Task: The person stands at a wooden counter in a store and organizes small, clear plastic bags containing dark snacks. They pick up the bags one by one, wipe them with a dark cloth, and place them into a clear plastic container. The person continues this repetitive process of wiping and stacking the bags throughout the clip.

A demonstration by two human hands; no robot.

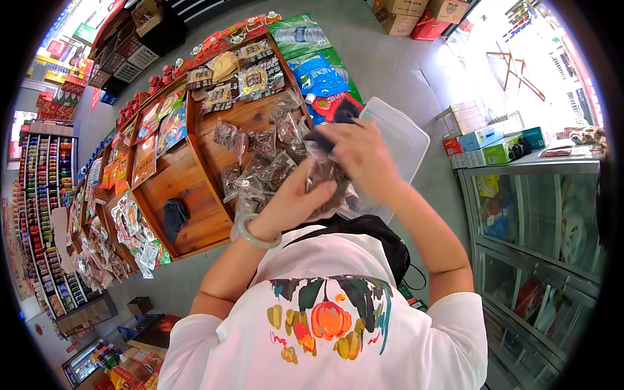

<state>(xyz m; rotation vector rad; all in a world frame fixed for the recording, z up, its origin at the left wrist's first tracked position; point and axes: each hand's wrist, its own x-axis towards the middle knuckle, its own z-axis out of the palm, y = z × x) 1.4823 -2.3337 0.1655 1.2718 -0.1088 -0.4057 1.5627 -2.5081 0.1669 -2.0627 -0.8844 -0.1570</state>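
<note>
A clear plastic bag of dark dried food [324, 187] is in my left hand [297, 197], its thumb pressed on the side; a pale bangle is on that wrist. My right hand [363, 153], slightly blurred, holds a dark cloth [346, 112] against the bag's top. Beneath and beside my hands, similar small bags [263, 170] lie heaped in a compartment of the wooden display stand [197, 161]. A translucent plastic bin [402, 141] stands to the right, partly hidden by my right hand and forearm.
Another dark cloth [174, 217] lies in the near compartment. Packaged snacks [253, 78] fill the compartment's far end. Blue pouches [319, 75] rest on green wrapped bottle packs [300, 34] beside the stand. A glass-door cabinet [531, 209] stands at right, and drink shelves [44, 209] at far left.
</note>
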